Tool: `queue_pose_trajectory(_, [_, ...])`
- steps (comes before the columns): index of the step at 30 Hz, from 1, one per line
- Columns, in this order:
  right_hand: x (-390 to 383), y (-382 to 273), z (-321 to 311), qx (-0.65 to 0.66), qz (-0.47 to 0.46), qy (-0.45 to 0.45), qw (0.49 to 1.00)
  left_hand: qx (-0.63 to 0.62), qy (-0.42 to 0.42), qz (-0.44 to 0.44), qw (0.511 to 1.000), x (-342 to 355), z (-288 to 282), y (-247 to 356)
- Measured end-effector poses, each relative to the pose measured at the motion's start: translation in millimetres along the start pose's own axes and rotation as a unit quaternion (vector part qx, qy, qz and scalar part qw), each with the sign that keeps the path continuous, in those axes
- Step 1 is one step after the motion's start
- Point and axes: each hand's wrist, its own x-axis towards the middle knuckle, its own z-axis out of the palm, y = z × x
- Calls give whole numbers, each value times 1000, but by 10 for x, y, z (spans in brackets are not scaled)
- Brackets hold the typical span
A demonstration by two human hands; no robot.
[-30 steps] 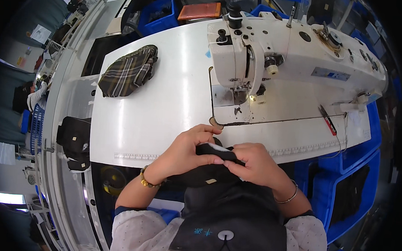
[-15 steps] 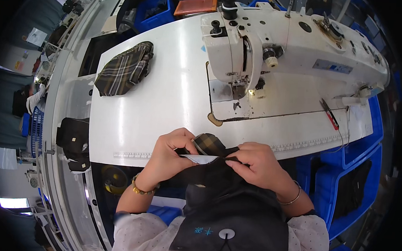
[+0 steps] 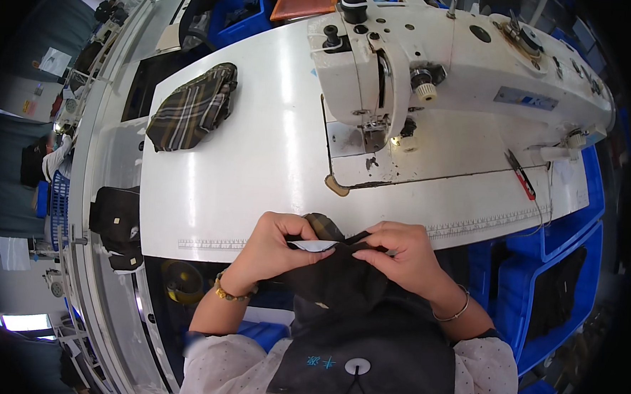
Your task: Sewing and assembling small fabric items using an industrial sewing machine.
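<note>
Cloth (image 3: 336, 278) in hands (image 3: 273, 250) (image 3: 405, 257), plaid piece (image 3: 325, 226) partly hidden

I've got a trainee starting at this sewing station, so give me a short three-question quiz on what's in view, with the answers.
1. Multiple choice: where does the plaid fabric piece on the white tabletop lie, as seen from above, relative to the sewing machine? (a) left (b) right (c) on top of it
2. True or false: the left hand and the right hand are both holding the dark cloth.
3. Short answer: which wrist wears the beaded bracelet?

Key: 1. a; 2. True; 3. The left.
</note>
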Motion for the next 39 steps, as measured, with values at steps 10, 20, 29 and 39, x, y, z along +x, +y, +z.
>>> queue_pose_trajectory(10, [5,-37,3,20,-42,79,996,8,13,-8,1000,-2,41,0])
queue_pose_trajectory(20, [-42,-59,51,114,6,104,988,-2,58,25,998,-45,19,-38])
queue_pose_trajectory(29, [-56,-33,73,147,21,113,982,8,43,71,997,-53,42,-24])
queue_pose_trajectory(39, [-63,-68,92,140,36,96,985,222,-7,128,966,72,191,198])
